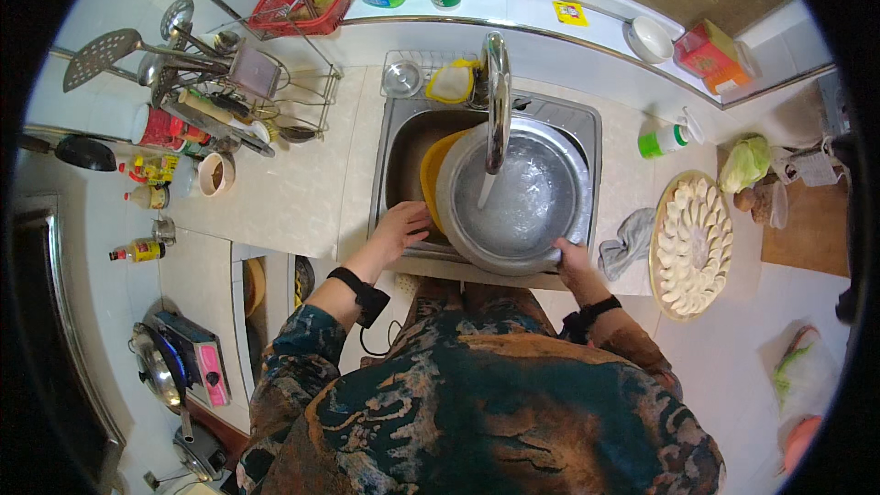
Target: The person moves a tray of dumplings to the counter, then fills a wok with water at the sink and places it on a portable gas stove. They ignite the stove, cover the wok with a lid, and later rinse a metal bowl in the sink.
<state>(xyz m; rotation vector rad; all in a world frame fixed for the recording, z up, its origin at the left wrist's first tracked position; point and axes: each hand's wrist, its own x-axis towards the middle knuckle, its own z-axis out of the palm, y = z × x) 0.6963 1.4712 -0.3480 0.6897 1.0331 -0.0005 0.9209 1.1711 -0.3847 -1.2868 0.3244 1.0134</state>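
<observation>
A wide metal basin (450, 179) sits tilted over the steel sink (405, 144), with water from the chrome faucet (496, 103) running into it. My right hand (572, 256) grips the basin's near right rim, thumb on top. Beneath the basin, on its left side, shows the edge of a yellow bowl or basin (431, 168); the rest of it is hidden. My left hand (404, 225) is beside that yellow edge over the sink's front left, fingers apart and holding nothing. Whether its fingertips touch the yellow edge is unclear.
Right of the sink lie a grey cloth (627, 242), a round tray of dumplings (653, 254) and a spray bottle (663, 141). A utensil rack (330, 96) stands at left. Farther left, a lidded pan (161, 364) sits on a gas stove (206, 357) with a blue flame.
</observation>
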